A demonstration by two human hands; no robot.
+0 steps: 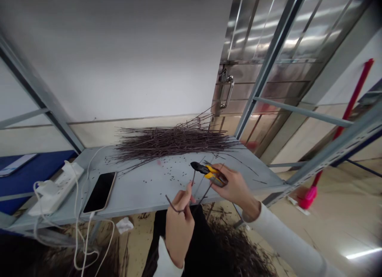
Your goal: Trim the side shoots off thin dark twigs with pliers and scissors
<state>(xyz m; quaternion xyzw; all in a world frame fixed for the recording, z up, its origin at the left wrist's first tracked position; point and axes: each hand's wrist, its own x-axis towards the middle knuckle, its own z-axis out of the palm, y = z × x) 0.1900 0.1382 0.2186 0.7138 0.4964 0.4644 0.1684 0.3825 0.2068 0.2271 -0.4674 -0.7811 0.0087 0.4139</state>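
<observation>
Room: hands above the shelf's point(143, 193) front edge, open space on both sides
Left hand point(179, 225): fingers point(186, 195) pinched narrow on a bent twig point(171, 204)
Right hand point(235, 187): fingers point(222, 173) wrapped around yellow-handled cutters point(210, 172), tips just beside the twig
Around: twig pile point(173, 143) behind, small bits point(170, 169) scattered, phone point(100, 191) and power strip point(56, 187) left, more twigs point(241, 245) on the floor below

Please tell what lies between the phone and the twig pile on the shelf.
Between the phone and the twig pile, small dark bits lie scattered on the grey metal shelf, in the head view.
</observation>
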